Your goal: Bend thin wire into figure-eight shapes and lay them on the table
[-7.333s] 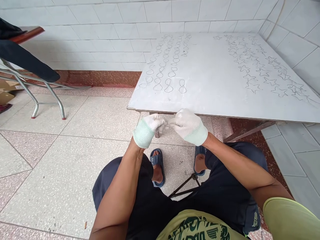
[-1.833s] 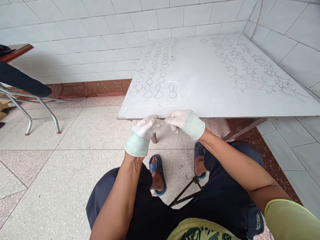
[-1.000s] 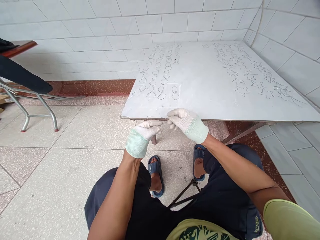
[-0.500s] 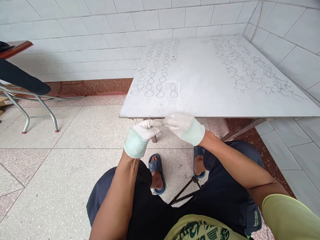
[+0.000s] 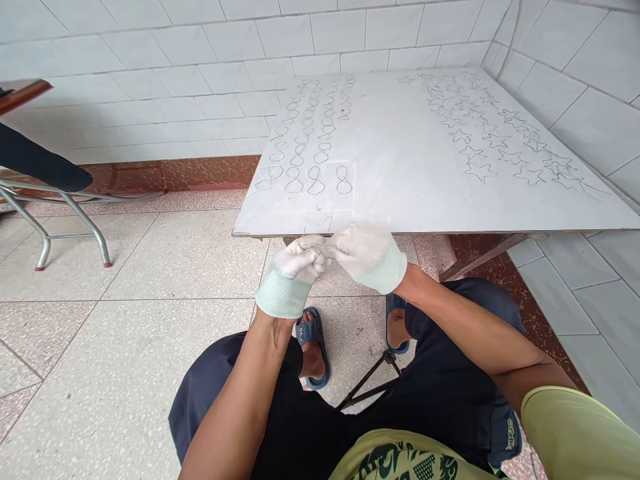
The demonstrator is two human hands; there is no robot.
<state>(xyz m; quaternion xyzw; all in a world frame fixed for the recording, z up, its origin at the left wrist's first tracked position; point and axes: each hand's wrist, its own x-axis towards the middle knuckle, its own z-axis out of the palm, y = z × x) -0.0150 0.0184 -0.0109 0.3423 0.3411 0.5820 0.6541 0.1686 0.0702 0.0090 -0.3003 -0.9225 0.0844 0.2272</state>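
My left hand (image 5: 299,260), in a white knit glove with a pale green cuff, pinches a thin bent wire (image 5: 318,225) at the table's front edge. The wire's upper part rises above the fingers in a zigzag, like points of a star; its lower part is hidden by the gloves. My right hand (image 5: 367,250), gloved alike, is closed with its fingertips against the left ones, gripping the same wire. Past the hands lie several figure-eight wire shapes (image 5: 344,180) in columns on the white tabletop (image 5: 400,167). Many star-shaped wires (image 5: 479,165) lie on its right side.
White tiled walls (image 5: 200,67) border the table behind and on the right. A metal-legged folding stool (image 5: 75,220) stands on the floor at left, below a brown table corner (image 5: 25,97). Between my feet is a dark folding stand leg (image 5: 367,380).
My left hand has turned and curled its fingers more tightly, shifting slightly right. The wire's zigzag top now stands up more visibly above the gloves. The view has moved a little.
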